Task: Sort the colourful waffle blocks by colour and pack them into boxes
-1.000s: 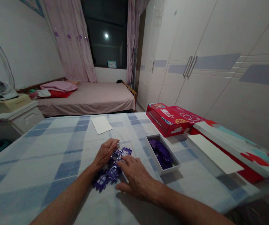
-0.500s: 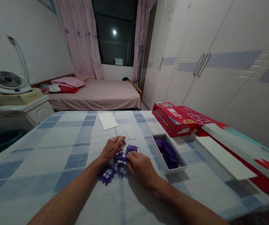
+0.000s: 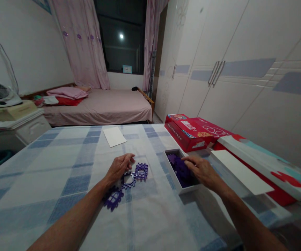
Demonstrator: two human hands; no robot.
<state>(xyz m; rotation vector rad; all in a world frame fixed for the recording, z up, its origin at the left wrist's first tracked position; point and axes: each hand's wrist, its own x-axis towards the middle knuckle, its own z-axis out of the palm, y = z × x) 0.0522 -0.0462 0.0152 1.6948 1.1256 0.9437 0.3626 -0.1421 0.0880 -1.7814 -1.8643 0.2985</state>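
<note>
Three purple plastic building pieces with toothed edges lie on the checked cloth: a window-shaped piece (image 3: 114, 198), a ring-like middle piece (image 3: 132, 182) and a rectangular frame piece (image 3: 141, 171). My left hand (image 3: 119, 166) rests against the middle piece, its fingers curled together; whatever lies under them is hidden. My right hand (image 3: 201, 170) reaches over the right wall of a white box (image 3: 168, 169). Its thumb and fingers close on a purple toothed piece (image 3: 182, 170) on top of the pile inside. The lower pieces are hard to tell apart.
A white card (image 3: 114, 136) lies farther back on the table (image 3: 82, 181). Red boxes (image 3: 189, 134) stand behind the white box, with a pale lid-like tray (image 3: 241, 171) to the right. Beyond are a bed (image 3: 114, 103) and a wardrobe (image 3: 234, 45).
My right hand has moved right, from the purple pieces on the cloth to the white box. The middle piece is now uncovered. My left hand stays beside it, and the view has turned slightly right.
</note>
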